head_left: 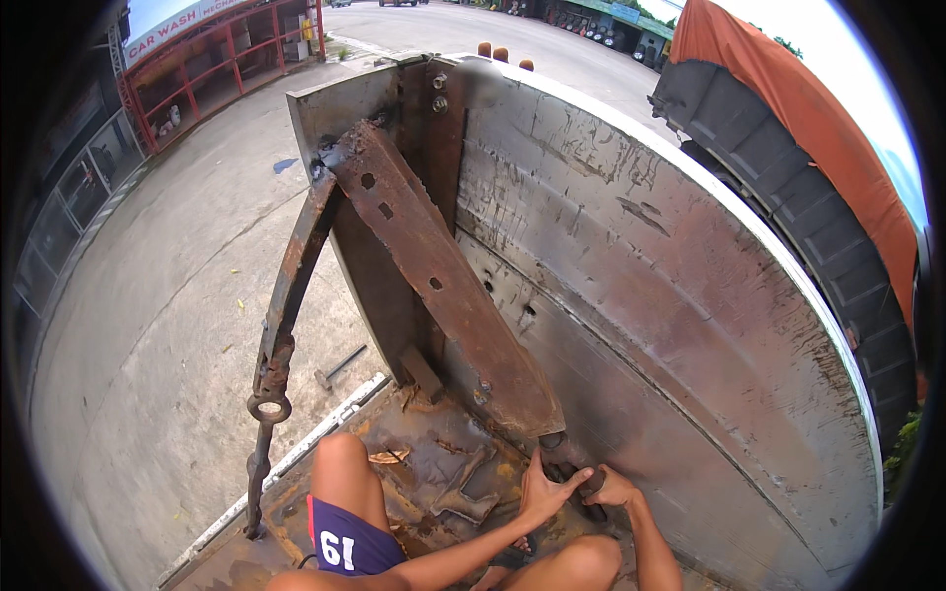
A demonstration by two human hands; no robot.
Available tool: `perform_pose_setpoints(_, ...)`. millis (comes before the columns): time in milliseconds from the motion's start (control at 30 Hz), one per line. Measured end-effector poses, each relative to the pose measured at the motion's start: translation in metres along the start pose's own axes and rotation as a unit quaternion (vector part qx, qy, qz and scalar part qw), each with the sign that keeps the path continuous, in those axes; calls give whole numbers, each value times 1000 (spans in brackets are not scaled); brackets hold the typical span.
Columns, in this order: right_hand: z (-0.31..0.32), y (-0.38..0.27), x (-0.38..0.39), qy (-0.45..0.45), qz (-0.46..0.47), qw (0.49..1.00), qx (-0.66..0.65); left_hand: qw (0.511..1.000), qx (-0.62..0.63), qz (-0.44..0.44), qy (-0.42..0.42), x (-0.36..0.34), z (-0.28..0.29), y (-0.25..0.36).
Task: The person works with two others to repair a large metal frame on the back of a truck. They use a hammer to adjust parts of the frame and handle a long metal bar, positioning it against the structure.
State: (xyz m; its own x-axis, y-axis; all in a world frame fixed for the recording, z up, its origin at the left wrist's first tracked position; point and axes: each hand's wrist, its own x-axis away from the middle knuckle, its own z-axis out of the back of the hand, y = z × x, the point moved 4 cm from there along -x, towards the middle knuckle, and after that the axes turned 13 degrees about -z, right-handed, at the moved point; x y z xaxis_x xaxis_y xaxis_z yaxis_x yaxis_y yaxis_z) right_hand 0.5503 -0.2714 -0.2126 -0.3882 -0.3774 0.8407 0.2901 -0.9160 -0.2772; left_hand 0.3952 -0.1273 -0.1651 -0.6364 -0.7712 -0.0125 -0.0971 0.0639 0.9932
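Both my hands meet low at the wall, just below the bottom end of a rusty, holed metal beam [431,271]. My left hand [545,492] has its index finger pointing up toward the beam's end and its thumb stretched right against a dark metal piece [591,483]. Around that same piece curl the fingers of my right hand [617,487], at its right side. Its exact kind and lower part are hard to make out, partly hidden by the hands. The beam slants down from the corner post and leans along the scraped metal wall [650,286].
Left of the beam, a rusty bar with a ring [269,407] runs down to the bed's edge. Rusty scrap [468,492] lies on the stained metal floor by my knees. A hammer [340,367] is on the concrete outside. A truck with an orange cover [803,108] stands beyond the wall.
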Motion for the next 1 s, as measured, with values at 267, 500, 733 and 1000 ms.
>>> perform_pose_setpoints(267,-40,-37,66,417,237,856,-191,898,303,0,-319,-56,10,-10)
perform_pose_setpoints(500,-82,-46,59,715,80,688,-98,814,390,6,-431,-63,-4,-10)
perform_pose_setpoints(733,-83,-40,50,702,34,707,-85,863,369,19,-345,-58,-1,-9)
perform_pose_setpoints(1000,-53,-37,57,491,95,860,-98,929,332,65,-148,-36,-6,-2)
